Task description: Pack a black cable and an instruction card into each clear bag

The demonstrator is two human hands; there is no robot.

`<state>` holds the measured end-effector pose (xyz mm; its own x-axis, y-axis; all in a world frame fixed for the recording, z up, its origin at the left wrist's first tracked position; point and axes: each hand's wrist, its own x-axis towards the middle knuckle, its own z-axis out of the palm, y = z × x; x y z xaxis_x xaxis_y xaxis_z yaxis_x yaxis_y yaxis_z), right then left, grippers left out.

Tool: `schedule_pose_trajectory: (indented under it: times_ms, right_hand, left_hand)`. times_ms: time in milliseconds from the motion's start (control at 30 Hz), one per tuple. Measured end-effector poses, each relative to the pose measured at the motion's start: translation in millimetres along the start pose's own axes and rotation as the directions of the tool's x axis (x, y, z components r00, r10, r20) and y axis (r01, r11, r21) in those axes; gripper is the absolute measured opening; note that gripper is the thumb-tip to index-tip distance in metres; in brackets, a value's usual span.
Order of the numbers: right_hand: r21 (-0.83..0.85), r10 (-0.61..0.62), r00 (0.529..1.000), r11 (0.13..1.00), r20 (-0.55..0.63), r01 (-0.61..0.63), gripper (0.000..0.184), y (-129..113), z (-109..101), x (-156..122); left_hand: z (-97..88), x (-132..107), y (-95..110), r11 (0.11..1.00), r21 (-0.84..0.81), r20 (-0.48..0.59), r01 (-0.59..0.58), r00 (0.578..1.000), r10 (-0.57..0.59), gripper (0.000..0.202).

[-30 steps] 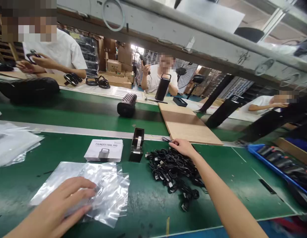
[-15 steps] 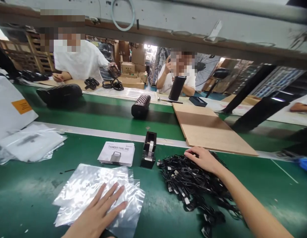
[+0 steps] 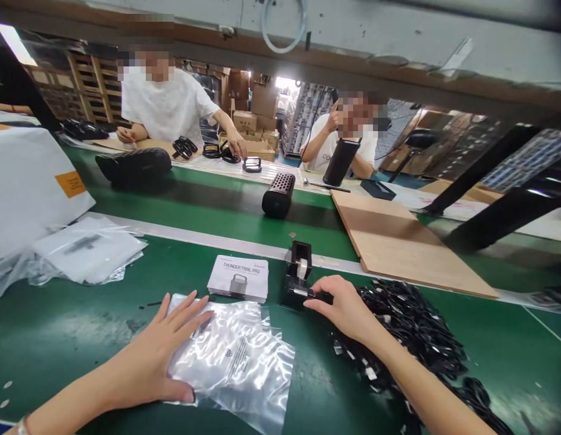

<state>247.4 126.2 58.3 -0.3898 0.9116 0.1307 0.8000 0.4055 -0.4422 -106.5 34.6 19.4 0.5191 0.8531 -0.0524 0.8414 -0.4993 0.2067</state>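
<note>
My left hand (image 3: 158,350) lies with fingers spread over the left edge of a stack of clear plastic bags (image 3: 244,356). My right hand (image 3: 346,308) is just right of the black tape dispenser (image 3: 298,272), thumb and forefinger closed round a black cable (image 3: 324,296), mostly hidden by the fingers. Under and behind the right forearm spreads a heap of black cables (image 3: 411,326) with pale plug ends. Behind the bags sits a stack of printed leaflets (image 3: 239,278) reading "Thunder Trail Pro".
On the green belt beyond stand a black speaker (image 3: 278,196), a larger black speaker (image 3: 135,166) and a wooden board (image 3: 407,241). More bags (image 3: 90,248) lie left, beside a white sack (image 3: 31,187). Two co-workers sit opposite, one reaching for black handles (image 3: 252,164).
My right hand has moved left from the cable heap to beside the tape dispenser, holding a cable. My left hand has slid to the bags' left edge. The co-worker at left has lowered a hand.
</note>
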Motion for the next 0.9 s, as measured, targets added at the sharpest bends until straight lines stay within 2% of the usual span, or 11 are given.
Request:
schedule_pose_trajectory:
  times_ms: [133,233,333,467,567,633,667,700,767,800,900]
  right_hand:
    - [-0.015,-0.012,1.000,1.000,0.024,0.012,0.020,6,-7,-6]
    - [-0.001,-0.007,0.996,1.000,0.089,0.007,0.029,1,-7,-9]
    - [-0.043,-0.006,0.998,0.999,0.055,0.008,0.020,-3,-3,-8]
    - [-0.097,-0.024,0.999,0.995,0.046,0.028,0.014,-4,-6,-13]
    - [-0.184,-0.083,0.983,0.981,-0.165,0.052,0.021,-19,-13,-29]
    - [-0.290,-0.208,0.911,0.951,-0.355,0.104,0.028,-40,-9,-43]
    - [-0.335,-0.320,0.882,0.920,-0.345,0.203,0.029,-52,-1,-50]
    - [-0.353,-0.432,0.866,0.874,-0.251,0.333,0.032,-63,12,-55]
    - [-0.402,-0.626,0.763,0.747,-0.160,0.529,0.034,-82,48,-63]
    - [-0.445,-0.654,0.737,0.718,-0.169,0.535,0.026,-88,68,-64]
    - [-0.406,-0.651,0.743,0.727,-0.154,0.553,0.025,-95,117,-59]
  left_hand:
    - [12.3,1,14,1.000,-0.018,-0.111,0.011,0.994,-0.013,0.084]
    - [17.9,3,24,0.999,-0.033,-0.178,-0.004,0.984,-0.002,0.090]
    - [22.1,7,27,0.998,-0.050,-0.201,-0.022,0.980,0.012,0.098]
    - [26.0,11,29,0.998,-0.061,-0.227,-0.017,0.974,0.003,0.092]
    - [24.5,11,27,0.998,-0.055,-0.234,-0.004,0.972,-0.009,0.106]
    - [22.4,9,22,0.999,-0.038,-0.206,-0.011,0.979,0.003,0.120]
    - [21.5,7,19,0.999,-0.032,-0.194,-0.016,0.981,0.009,0.125]
    - [20.9,6,17,0.999,-0.032,-0.186,-0.024,0.982,0.018,0.128]
    - [20.6,2,12,0.998,-0.048,-0.169,-0.050,0.985,0.041,0.131]
    - [20.7,0,10,0.996,-0.059,-0.155,-0.067,0.986,0.057,0.131]
    - [20.0,-2,8,0.991,-0.069,-0.094,-0.116,0.990,0.109,0.127]
